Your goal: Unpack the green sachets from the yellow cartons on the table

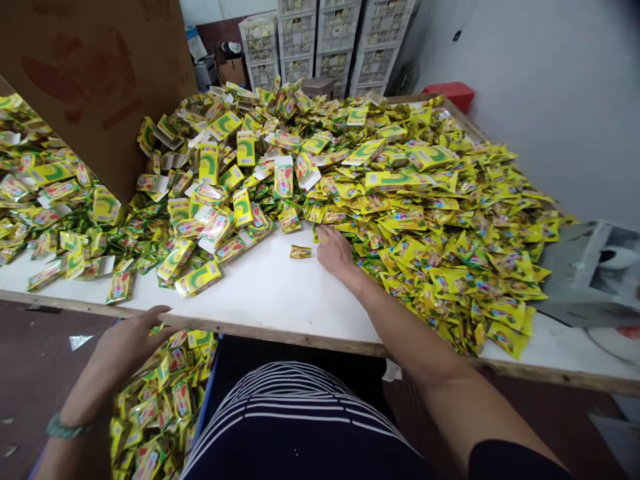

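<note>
My right hand [334,252] rests at the left edge of a large heap of yellow sachets [425,220], its fingers curled at the pile; what they hold, if anything, is hidden. Just left of it a small sachet [301,251] lies on the white tabletop [295,293]. My left hand [131,343], with a green band at the wrist, hovers over the table's front edge with its fingers apart, above a bin of filled yellow boxes [173,387]. Small yellow and green boxes [208,163] are heaped at the centre and left of the table.
A large brown cardboard box [100,80] stands tilted among the boxes at the left. On the right end sits a grey carton [585,273]. Stacked white crates [297,40] and a red item [453,95] are behind the table.
</note>
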`<state>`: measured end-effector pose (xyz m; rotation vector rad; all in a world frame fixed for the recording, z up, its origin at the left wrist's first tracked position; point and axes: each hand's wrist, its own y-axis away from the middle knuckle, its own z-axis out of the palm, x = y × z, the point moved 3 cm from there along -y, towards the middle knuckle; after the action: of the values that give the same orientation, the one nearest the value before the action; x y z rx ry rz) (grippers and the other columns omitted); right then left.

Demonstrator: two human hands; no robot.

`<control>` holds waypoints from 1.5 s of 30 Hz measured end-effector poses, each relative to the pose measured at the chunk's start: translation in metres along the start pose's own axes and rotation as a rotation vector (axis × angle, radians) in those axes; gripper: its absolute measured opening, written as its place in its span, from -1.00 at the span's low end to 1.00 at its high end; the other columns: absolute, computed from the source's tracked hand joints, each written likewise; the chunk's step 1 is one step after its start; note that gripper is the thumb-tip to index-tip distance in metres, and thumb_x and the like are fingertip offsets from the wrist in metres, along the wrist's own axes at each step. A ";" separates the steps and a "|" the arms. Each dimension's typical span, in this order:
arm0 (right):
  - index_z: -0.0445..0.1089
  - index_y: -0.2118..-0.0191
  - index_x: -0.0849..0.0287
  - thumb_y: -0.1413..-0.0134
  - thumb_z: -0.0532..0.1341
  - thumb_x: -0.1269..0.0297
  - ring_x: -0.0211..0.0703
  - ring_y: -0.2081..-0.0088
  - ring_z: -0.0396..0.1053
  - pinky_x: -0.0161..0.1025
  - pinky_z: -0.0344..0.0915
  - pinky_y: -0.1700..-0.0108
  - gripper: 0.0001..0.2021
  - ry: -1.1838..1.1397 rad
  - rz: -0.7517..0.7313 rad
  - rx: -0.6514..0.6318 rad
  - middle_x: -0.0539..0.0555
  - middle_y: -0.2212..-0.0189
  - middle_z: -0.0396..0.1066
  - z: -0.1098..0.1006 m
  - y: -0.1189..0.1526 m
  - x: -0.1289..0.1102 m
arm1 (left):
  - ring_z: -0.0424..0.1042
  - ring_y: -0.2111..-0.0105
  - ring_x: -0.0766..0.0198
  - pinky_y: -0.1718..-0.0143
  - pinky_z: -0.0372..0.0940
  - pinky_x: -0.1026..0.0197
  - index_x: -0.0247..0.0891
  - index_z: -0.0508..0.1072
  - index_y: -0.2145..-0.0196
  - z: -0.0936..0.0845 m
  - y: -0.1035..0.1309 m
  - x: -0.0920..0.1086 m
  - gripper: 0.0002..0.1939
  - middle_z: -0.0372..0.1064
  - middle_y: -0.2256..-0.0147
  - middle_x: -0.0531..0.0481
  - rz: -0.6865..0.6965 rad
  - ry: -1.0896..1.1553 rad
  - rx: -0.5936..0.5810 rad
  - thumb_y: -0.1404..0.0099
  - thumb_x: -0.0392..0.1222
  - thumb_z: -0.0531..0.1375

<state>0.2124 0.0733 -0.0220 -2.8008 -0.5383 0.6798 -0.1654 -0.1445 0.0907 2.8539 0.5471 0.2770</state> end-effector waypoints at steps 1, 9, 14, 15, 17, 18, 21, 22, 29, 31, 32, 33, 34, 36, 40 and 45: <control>0.35 -0.17 0.40 -0.14 0.01 0.58 0.15 -0.07 0.31 0.00 0.20 -0.11 -0.52 0.077 -0.016 -0.023 0.40 -0.06 0.42 0.001 -0.008 0.001 | 0.54 0.24 -0.11 0.24 0.32 0.05 -0.15 0.51 0.04 0.006 -0.003 0.011 -0.44 0.60 0.25 -0.13 0.038 0.050 -0.010 -0.10 0.23 0.20; 0.49 0.07 0.41 -0.21 -0.08 0.58 0.17 0.00 0.27 0.05 0.09 -0.05 -0.60 0.342 -0.141 -0.144 0.43 0.14 0.49 0.003 -0.025 -0.002 | 0.52 0.34 0.06 0.27 0.31 0.14 -0.17 0.57 0.16 0.065 -0.063 0.161 -0.70 0.57 0.27 -0.15 0.471 0.422 0.149 -0.24 0.03 0.24; 0.45 0.01 0.37 -0.24 -0.04 0.54 0.15 0.00 0.25 -0.02 0.09 0.00 -0.63 0.376 -0.168 -0.138 0.36 0.10 0.48 0.007 -0.003 -0.001 | 0.45 0.09 0.04 0.04 0.29 0.09 -0.24 0.52 0.07 0.090 -0.096 0.239 -0.75 0.48 0.05 -0.22 0.667 0.373 0.218 -0.35 -0.26 0.13; 0.41 -0.06 0.37 -0.27 -0.06 0.52 0.14 -0.01 0.25 -0.02 0.09 0.00 -0.61 0.395 -0.165 -0.118 0.35 0.05 0.47 0.009 -0.001 0.000 | 0.43 0.04 0.04 0.01 0.27 0.10 -0.25 0.52 0.06 0.096 -0.102 0.252 -0.74 0.47 0.04 -0.22 0.679 0.300 0.208 -0.35 -0.31 0.11; 0.30 -0.19 0.37 -0.32 -0.12 0.49 0.14 -0.02 0.24 -0.03 0.09 0.01 -0.56 0.437 -0.159 -0.069 0.34 -0.03 0.42 0.012 -0.002 0.002 | 0.40 0.02 0.04 0.01 0.26 0.11 -0.26 0.51 0.07 0.107 -0.112 0.271 -0.70 0.47 0.07 -0.21 0.682 0.140 0.162 -0.35 -0.38 0.06; 0.25 -0.24 0.37 -0.34 -0.14 0.48 0.13 -0.01 0.24 -0.03 0.09 0.02 -0.54 0.454 -0.151 -0.046 0.34 -0.05 0.40 0.013 -0.005 0.004 | 0.39 0.02 0.03 0.03 0.26 0.11 -0.27 0.51 0.07 0.111 -0.116 0.277 -0.70 0.48 0.08 -0.21 0.672 0.077 0.139 -0.35 -0.39 0.05; 0.23 -0.25 0.35 -0.37 -0.17 0.46 0.11 0.06 0.26 -0.05 0.09 0.07 -0.54 0.468 -0.115 0.008 0.35 0.01 0.40 0.014 -0.020 0.008 | 0.41 0.06 0.00 0.11 0.26 0.12 -0.30 0.49 0.04 0.117 -0.125 0.276 -0.72 0.48 0.11 -0.25 0.575 0.034 0.106 -0.35 -0.31 0.08; 0.26 -0.22 0.35 -0.37 -0.16 0.46 0.10 0.08 0.27 -0.06 0.09 0.09 -0.55 0.462 -0.099 0.023 0.35 0.04 0.40 0.013 -0.026 0.010 | 0.43 0.08 0.00 0.15 0.26 0.12 -0.30 0.49 0.03 0.117 -0.127 0.271 -0.72 0.49 0.13 -0.25 0.527 0.061 0.091 -0.34 -0.25 0.12; 0.47 0.28 0.28 -0.26 0.02 0.49 0.03 0.16 0.29 -0.11 0.15 0.14 -0.74 0.240 -0.039 0.148 0.28 0.22 0.40 -0.004 -0.042 0.014 | 0.41 0.44 0.22 0.42 0.17 0.24 -0.22 0.50 0.38 0.127 -0.133 0.217 -0.83 0.47 0.46 0.01 0.313 0.647 0.012 -0.09 -0.12 0.34; 0.43 0.35 0.22 -0.23 0.09 0.42 0.01 0.17 0.31 -0.13 0.19 0.13 -0.81 0.066 -0.014 0.220 0.23 0.25 0.40 -0.012 -0.032 0.010 | 0.37 0.51 0.26 0.46 0.17 0.25 -0.24 0.46 0.46 0.138 -0.136 0.205 -0.77 0.44 0.52 0.02 0.254 0.913 -0.029 -0.07 -0.05 0.35; 0.41 0.37 0.19 -0.22 0.13 0.36 -0.01 0.19 0.32 -0.13 0.22 0.15 -0.84 -0.044 0.012 0.225 0.19 0.27 0.40 -0.015 -0.025 0.008 | 0.36 0.53 0.28 0.48 0.17 0.25 -0.25 0.45 0.48 0.143 -0.137 0.201 -0.74 0.42 0.54 0.02 0.229 1.011 -0.053 -0.06 -0.01 0.35; 0.38 0.38 0.17 -0.21 0.16 0.30 -0.03 0.22 0.35 -0.15 0.25 0.18 -0.85 -0.173 0.052 0.192 0.16 0.31 0.39 -0.014 -0.017 0.005 | 0.34 0.56 0.29 0.50 0.16 0.25 -0.25 0.45 0.49 0.147 -0.138 0.199 -0.71 0.40 0.56 0.03 0.214 1.076 -0.070 -0.06 0.02 0.35; 0.35 0.39 0.16 -0.20 0.18 0.24 -0.07 0.28 0.37 -0.17 0.27 0.24 -0.84 -0.321 0.111 0.127 0.11 0.36 0.39 -0.012 -0.009 0.002 | 0.32 0.57 0.30 0.51 0.15 0.26 -0.26 0.44 0.50 0.149 -0.139 0.197 -0.70 0.38 0.58 0.04 0.211 1.111 -0.076 -0.05 0.04 0.36; 0.31 0.36 0.14 -0.18 0.20 0.12 -0.14 0.42 0.39 -0.23 0.29 0.37 -0.80 -0.625 0.256 -0.058 0.02 0.47 0.37 -0.001 0.007 -0.003 | 0.31 0.57 0.32 0.51 0.14 0.27 -0.25 0.43 0.50 0.148 -0.139 0.197 -0.69 0.35 0.60 0.08 0.221 1.142 -0.049 -0.02 0.03 0.37; 0.34 0.13 0.14 -0.14 0.22 0.12 -0.21 0.54 0.40 -0.29 0.29 0.45 -0.75 -0.901 0.350 -0.202 -0.07 0.54 0.38 0.016 0.025 -0.010 | 0.35 0.53 0.34 0.47 0.20 0.29 -0.25 0.37 0.45 0.142 -0.134 0.203 -0.68 0.37 0.55 0.11 0.239 1.291 -0.085 0.04 -0.06 0.40; 0.49 0.19 0.14 -0.04 0.30 0.28 0.01 0.21 0.47 -0.09 0.36 0.11 -0.82 -0.461 0.183 -0.145 0.10 0.34 0.52 0.011 0.025 -0.010 | 0.35 0.54 0.35 0.48 0.21 0.28 -0.30 0.41 0.40 0.140 -0.127 0.208 -0.63 0.41 0.53 0.07 0.225 1.424 -0.182 0.10 -0.07 0.42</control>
<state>0.2063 0.0482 -0.0346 -2.8489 -0.4194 1.3958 0.0124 0.0243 -0.0457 2.0773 0.3195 2.2459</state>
